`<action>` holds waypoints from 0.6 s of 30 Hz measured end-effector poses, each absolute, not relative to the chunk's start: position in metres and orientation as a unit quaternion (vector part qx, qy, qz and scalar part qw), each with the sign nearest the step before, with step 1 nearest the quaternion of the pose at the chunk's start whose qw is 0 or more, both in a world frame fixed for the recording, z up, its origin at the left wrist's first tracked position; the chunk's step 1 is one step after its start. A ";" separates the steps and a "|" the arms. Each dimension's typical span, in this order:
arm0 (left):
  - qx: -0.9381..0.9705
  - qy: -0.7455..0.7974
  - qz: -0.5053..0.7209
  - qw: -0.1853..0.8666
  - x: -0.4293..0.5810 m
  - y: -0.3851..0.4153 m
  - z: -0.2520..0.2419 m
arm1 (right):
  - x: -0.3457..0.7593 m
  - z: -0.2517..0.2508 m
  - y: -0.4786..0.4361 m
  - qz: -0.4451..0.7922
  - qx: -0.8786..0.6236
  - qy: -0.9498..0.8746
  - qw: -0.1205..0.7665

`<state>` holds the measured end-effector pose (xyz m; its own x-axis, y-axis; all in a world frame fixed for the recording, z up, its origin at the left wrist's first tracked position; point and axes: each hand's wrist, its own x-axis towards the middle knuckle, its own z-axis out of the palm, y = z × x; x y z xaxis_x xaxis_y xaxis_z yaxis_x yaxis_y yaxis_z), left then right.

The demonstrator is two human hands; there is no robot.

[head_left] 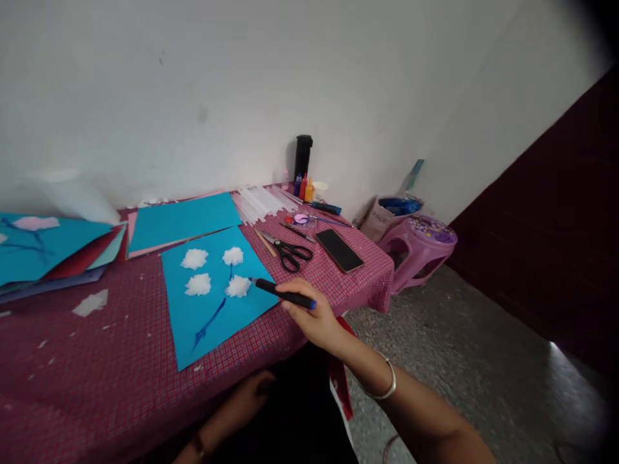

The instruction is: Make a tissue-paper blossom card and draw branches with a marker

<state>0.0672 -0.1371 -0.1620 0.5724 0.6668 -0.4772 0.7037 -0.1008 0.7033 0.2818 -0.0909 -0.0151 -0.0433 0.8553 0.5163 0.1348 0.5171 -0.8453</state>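
My right hand (312,317) grips a black marker pen (285,294) with a blue end. The pen's tip points left, close by a white torn-paper puff on the blue sheet (261,258). Several white puffs (197,284) sit on that sheet, and a dark blue drawn line (211,322) runs below and between the two right-hand ones. Below the table edge, in shadow, my left hand (249,396) rests near my dark clothing, fingers curled by a small dark object that I cannot make out.
Black-handled scissors (290,254), a phone (339,250) and paint bottles (303,188) lie or stand on the checked tablecloth (120,354). White strips (261,203) and another blue sheet (186,220) are behind. More decorated sheets (58,241) lie left. A pink stool (418,248) stands right.
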 end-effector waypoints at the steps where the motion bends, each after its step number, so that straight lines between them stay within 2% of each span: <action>1: 0.734 0.463 -0.022 0.497 0.068 -0.137 -0.163 | 0.283 -0.014 -0.091 0.300 -0.375 -0.660 0.577; 6: 0.725 0.455 0.034 0.516 0.074 -0.141 -0.143 | 0.292 0.001 -0.093 0.194 -0.368 -0.729 0.543; 11: 0.709 0.418 0.166 0.543 0.068 -0.154 -0.066 | 0.302 0.036 -0.114 0.038 -0.397 -0.807 0.436; 15: 0.634 0.386 0.321 0.589 0.061 -0.151 -0.009 | 0.305 0.052 -0.126 0.019 -0.356 -0.852 0.384; 18: 0.631 0.389 0.354 0.571 0.060 -0.145 0.008 | 0.302 0.050 -0.124 0.003 -0.346 -0.865 0.363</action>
<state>0.0601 -0.1446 0.0084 0.4475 0.8943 0.0021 0.0862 -0.0454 0.9952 0.3023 -0.1239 0.0501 -0.4973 0.6004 0.6263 0.5955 0.7612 -0.2568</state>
